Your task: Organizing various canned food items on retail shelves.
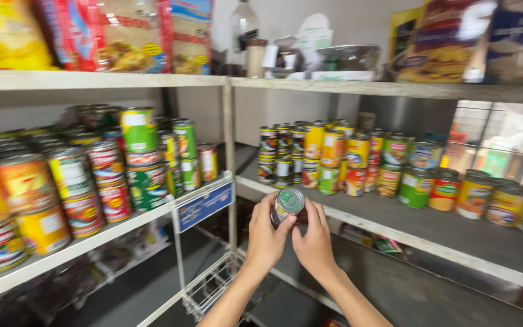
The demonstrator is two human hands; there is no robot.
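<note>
Right now both hands hold one small can [289,202] up in front of the shelves, approx. centre of view, just below the front edge of the right-hand shelf [394,233]. Left hand [266,237] wraps the can's left side, fingers curled round it w/ thumb near the top rim. Right hand [314,242] closes on the right side, fingers bent against the can wall. Can is tilted so its silver lid w/ a greenish pattern faces the camera.

Behind it, on the right-hand shelf, a cluster of stacked cans [322,157] w/ yellow, red & green labels, then a single row of cans [473,194] running off to the right. Left-hand shelf [92,239] carries more stacked cans [110,169], two or three high. A blue tag [204,206] hangs on its front edge, beside the upright post [230,157]. Top shelf [104,80] holds bagged snacks [122,36], some boxes & a clear bottle [244,24].
</note>
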